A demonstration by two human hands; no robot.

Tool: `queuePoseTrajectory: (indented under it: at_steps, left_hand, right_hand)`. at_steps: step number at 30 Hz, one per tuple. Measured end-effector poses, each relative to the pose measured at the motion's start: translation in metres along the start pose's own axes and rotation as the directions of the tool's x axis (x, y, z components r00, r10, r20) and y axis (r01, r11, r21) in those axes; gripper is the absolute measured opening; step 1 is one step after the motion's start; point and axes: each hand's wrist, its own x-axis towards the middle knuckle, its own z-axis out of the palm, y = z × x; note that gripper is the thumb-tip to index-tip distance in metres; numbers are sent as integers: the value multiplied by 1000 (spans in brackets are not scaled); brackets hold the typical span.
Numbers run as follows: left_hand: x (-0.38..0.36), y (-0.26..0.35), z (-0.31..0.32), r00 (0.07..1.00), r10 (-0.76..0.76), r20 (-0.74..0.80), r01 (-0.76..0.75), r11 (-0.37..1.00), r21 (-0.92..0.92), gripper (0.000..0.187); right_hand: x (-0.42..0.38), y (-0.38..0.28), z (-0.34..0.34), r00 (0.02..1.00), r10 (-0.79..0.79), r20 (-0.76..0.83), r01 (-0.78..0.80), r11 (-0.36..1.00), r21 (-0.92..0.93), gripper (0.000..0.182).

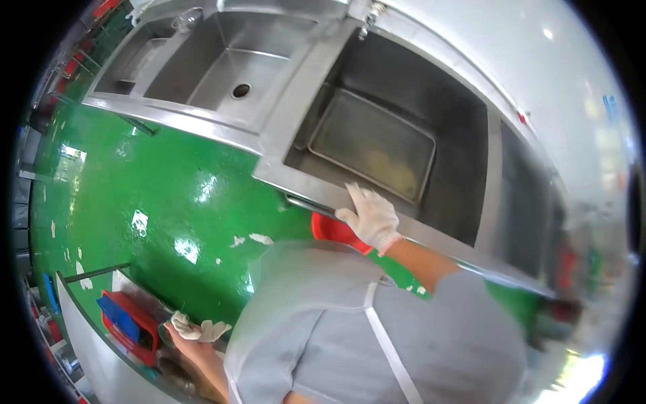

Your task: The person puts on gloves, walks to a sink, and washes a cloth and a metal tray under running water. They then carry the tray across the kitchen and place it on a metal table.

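Note:
My right hand, in a white knit glove, rests with fingers stretched out on the front edge of a steel sink. In that sink lies a rectangular metal tray with a yellowish patch towards its near right corner. My left hand is at the lower left, bare as far as I can see, and closed around a crumpled white glove. Some of its fingers are hidden by the glove. A red basket with a blue flat piece in it stands beside this hand.
A second sink basin with a round drain adjoins on the left. A faucet hangs over the back wall of the tray's sink. Under the front edge stands a red bucket. White scraps lie on the shiny green floor.

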Motion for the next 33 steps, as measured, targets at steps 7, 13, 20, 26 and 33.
queuePoseTrajectory:
  at_steps: [7,13,20,26,33]
  left_hand:
    - [158,32,81,973,-151,173,200,928,-313,41]
    - [227,86,165,968,-204,145,238,927,-291,38]
    - [280,176,228,990,-104,94,117,983,-142,38]
    - [328,183,332,944,-267,196,270,963,12,38]
    - [375,189,425,781,-411,470,439,897,56,41]
  right_hand:
    - [31,7,17,986,137,-93,-116,973,199,42]
    - [232,22,-88,873,444,-200,-52,494,868,32]
    - [475,53,-196,721,528,-449,-548,831,96,61]
    - [489,87,-197,937,258,-235,-337,846,-413,44]
    - [501,113,-186,915,274,-295,-391,779,-490,41]
